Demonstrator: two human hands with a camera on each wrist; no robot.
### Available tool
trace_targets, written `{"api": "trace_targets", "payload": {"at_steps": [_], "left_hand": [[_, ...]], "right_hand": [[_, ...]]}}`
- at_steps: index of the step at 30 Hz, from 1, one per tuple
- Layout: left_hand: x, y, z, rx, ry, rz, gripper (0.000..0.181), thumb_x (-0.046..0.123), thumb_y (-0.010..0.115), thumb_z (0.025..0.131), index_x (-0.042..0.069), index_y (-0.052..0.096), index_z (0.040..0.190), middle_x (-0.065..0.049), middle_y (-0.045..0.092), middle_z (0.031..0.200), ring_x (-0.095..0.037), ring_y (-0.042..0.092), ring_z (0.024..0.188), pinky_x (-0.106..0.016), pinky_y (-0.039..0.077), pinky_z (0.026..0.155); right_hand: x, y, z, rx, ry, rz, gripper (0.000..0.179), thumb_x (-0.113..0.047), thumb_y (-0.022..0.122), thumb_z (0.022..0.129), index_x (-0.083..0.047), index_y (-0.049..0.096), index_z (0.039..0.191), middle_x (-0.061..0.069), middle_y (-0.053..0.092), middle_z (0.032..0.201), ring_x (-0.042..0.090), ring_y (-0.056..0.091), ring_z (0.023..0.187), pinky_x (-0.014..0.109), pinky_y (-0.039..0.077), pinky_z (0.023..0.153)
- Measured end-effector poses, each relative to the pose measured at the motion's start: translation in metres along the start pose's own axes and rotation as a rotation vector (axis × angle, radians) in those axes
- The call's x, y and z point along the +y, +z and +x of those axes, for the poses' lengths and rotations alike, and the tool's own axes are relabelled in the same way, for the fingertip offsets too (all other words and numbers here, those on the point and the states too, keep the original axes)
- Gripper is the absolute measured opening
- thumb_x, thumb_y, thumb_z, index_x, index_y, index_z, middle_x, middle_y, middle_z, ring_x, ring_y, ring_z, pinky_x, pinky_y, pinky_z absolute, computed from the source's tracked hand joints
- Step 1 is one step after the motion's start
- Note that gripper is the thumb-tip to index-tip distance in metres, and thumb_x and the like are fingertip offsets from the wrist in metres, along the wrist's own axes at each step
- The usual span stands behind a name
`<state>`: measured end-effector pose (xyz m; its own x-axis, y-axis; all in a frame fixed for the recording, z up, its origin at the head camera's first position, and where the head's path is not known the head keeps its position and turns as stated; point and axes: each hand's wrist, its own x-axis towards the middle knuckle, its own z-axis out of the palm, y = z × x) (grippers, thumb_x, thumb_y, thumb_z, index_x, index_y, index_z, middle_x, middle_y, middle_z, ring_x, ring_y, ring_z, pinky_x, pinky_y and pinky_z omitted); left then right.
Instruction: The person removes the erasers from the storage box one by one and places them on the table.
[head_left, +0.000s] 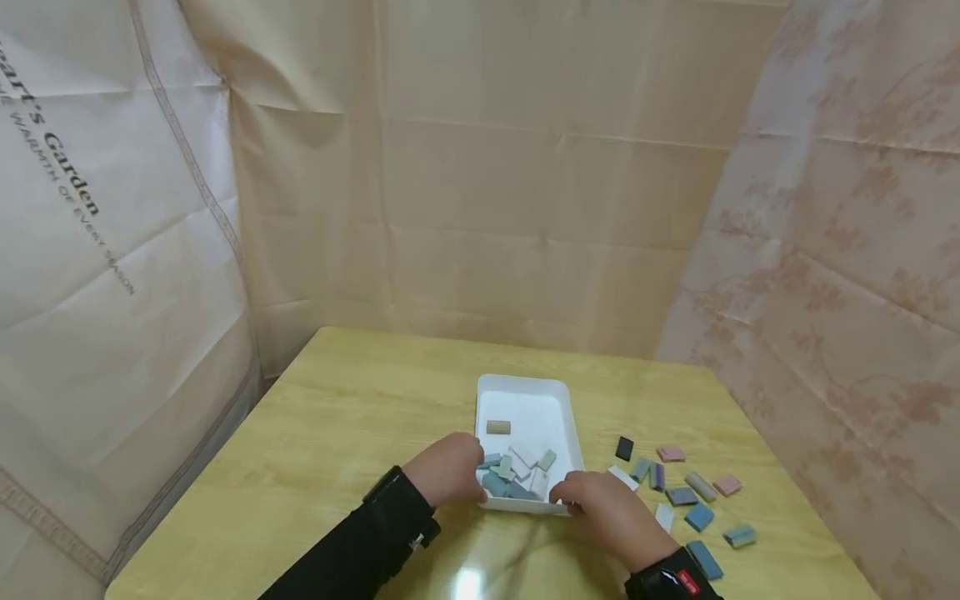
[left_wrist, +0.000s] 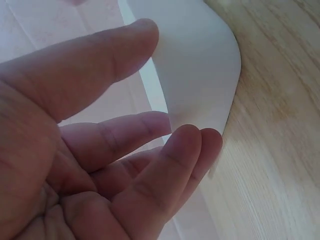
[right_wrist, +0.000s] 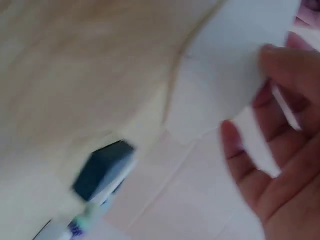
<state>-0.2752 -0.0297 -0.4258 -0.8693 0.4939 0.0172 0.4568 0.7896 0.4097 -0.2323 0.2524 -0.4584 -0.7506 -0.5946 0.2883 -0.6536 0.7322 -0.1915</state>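
A white rectangular tray lies on the table between both hands. At its near left corner is the left hand, its thumb and fingertips around the wall in the left wrist view. My right hand holds the near right corner. In the right wrist view, the thumb lies on the tray's outer wall with fingers behind the rim. Inside, several blue, green and white pieces are heaped at the near end, including a blue piece. A beige block lies alone farther back.
Several small blocks are scattered right of the tray: a black one, a pink one, a blue one and a darker blue one near the right wrist. Cloth sheets hang around the wooden table.
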Motion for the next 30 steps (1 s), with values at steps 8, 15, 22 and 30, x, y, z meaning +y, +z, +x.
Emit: {"api": "trace_targets", "payload": {"at_steps": [8, 15, 22, 30], "left_hand": [[0.001, 0.0, 0.001, -0.015, 0.002, 0.022, 0.035, 0.022, 0.093, 0.075, 0.011, 0.061, 0.067, 0.006, 0.043, 0.07, -0.011, 0.039, 0.063, -0.026, 0.034, 0.059], [0.0, -0.001, -0.001, -0.006, 0.004, 0.034, 0.038, 0.023, 0.092, 0.076, 0.01, 0.058, 0.065, 0.005, 0.046, 0.073, -0.011, 0.04, 0.065, -0.026, 0.035, 0.06], [0.0, -0.001, -0.001, -0.014, 0.022, 0.059, 0.036, 0.023, 0.091, 0.078, 0.01, 0.06, 0.066, 0.005, 0.049, 0.073, -0.011, 0.042, 0.066, -0.026, 0.038, 0.061], [0.001, 0.0, -0.003, -0.016, 0.007, 0.086, 0.033, 0.025, 0.09, 0.079, 0.009, 0.063, 0.071, 0.003, 0.055, 0.076, -0.011, 0.046, 0.069, -0.027, 0.041, 0.064]], "right_hand": [[0.009, -0.007, -0.02, 0.088, -0.229, -0.046, 0.034, 0.006, 0.083, 0.081, -0.023, 0.081, 0.098, -0.013, 0.072, 0.101, 0.005, 0.066, 0.093, 0.028, 0.057, 0.079], [-0.001, -0.013, -0.012, -0.046, -0.045, -0.069, 0.037, 0.006, 0.082, 0.083, -0.017, 0.08, 0.112, -0.007, 0.063, 0.096, 0.005, 0.058, 0.087, 0.026, 0.052, 0.075], [-0.028, -0.005, 0.008, -0.046, 0.43, -0.098, 0.017, -0.015, 0.089, 0.084, -0.006, 0.08, 0.095, 0.002, 0.061, 0.087, 0.018, 0.061, 0.077, 0.037, 0.054, 0.072], [-0.036, 0.0, 0.02, -0.077, 0.605, -0.065, 0.043, -0.022, 0.087, 0.086, 0.009, 0.075, 0.112, 0.026, 0.069, 0.118, 0.04, 0.07, 0.108, 0.053, 0.057, 0.095]]}}
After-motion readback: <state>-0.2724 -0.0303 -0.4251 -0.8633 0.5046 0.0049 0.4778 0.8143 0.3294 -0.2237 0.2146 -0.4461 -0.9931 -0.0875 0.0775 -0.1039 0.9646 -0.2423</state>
